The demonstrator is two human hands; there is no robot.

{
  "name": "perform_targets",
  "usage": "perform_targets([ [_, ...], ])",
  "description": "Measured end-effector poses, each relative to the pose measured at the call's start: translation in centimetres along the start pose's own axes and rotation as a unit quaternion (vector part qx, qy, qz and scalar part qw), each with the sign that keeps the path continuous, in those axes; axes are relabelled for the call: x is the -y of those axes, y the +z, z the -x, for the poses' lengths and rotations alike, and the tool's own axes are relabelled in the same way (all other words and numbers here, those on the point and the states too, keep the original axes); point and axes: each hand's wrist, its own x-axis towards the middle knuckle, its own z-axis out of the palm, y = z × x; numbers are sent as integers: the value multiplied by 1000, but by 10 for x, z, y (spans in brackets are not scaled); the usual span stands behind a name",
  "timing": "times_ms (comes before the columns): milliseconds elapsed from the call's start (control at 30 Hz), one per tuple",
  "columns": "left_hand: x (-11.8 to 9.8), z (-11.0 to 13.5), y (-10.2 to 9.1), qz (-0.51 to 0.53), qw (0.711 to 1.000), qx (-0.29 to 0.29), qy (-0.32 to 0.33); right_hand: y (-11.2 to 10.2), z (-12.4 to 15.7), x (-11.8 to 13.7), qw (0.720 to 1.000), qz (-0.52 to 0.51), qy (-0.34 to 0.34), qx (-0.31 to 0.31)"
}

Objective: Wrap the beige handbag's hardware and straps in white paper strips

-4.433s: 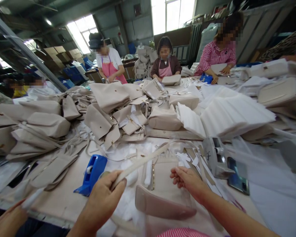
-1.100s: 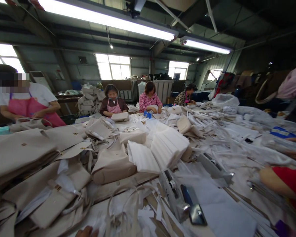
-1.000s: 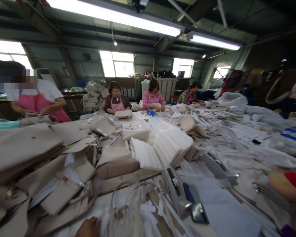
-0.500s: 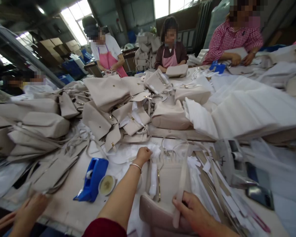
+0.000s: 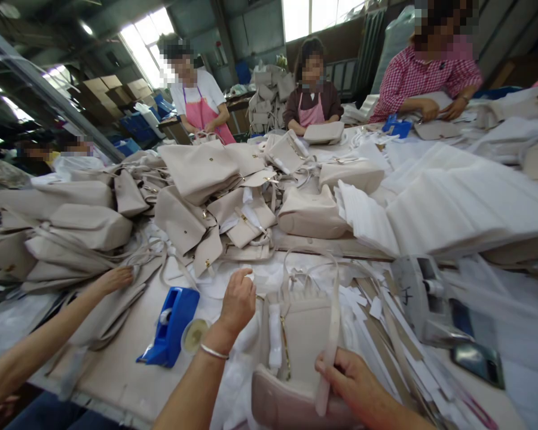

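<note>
An opened beige handbag (image 5: 309, 322) lies in front of me, its flap (image 5: 291, 397) folded down toward me. A wrapped white roll (image 5: 275, 337) and a gold zipper (image 5: 286, 352) show along its left side. My right hand (image 5: 352, 379) pinches the bag's pale strap (image 5: 330, 334) between thumb and fingers. Left of the bag, my left hand (image 5: 237, 304), with a bracelet at the wrist, is raised with fingers curled together over crumpled white paper (image 5: 215, 286). A bit of white shows at its fingertips; whether it is held is unclear.
A blue tape dispenser (image 5: 173, 325) and a small round tub (image 5: 195, 335) stand left of my arm. A co-worker's hand (image 5: 116, 279) reaches in from the left. Beige bags (image 5: 197, 170) are heaped ahead. At right are a grey dispenser (image 5: 424, 298), a phone (image 5: 477, 361) and white foam sheets (image 5: 466, 203).
My left hand has drawn back left and nearer, away from the bag's top edge. My right hand stays on the strap. The co-worker's hand has reached forward to the bags at left.
</note>
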Motion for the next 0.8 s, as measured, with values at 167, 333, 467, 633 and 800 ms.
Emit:
perform_targets([
  [167, 15, 50, -38, -67, 985, 33, 158, 5, -2, 5, 1000, 20, -4, 16],
  [333, 29, 65, -63, -222, 968, 38, 106, 10, 1, 5, 997, 75, 32, 11],
  [467, 32, 45, -95, -259, 963, 11, 69, 9, 12, -6, 995, 79, 56, 12],
  [633, 28, -6, -162, -303, 950, -79, -18, 1, 27, -16, 996, 31, 79, 4],
  [800, 19, -38, -275, -326, 901, -242, -153, -8, 33, -16, 994, -4, 100, -45],
])
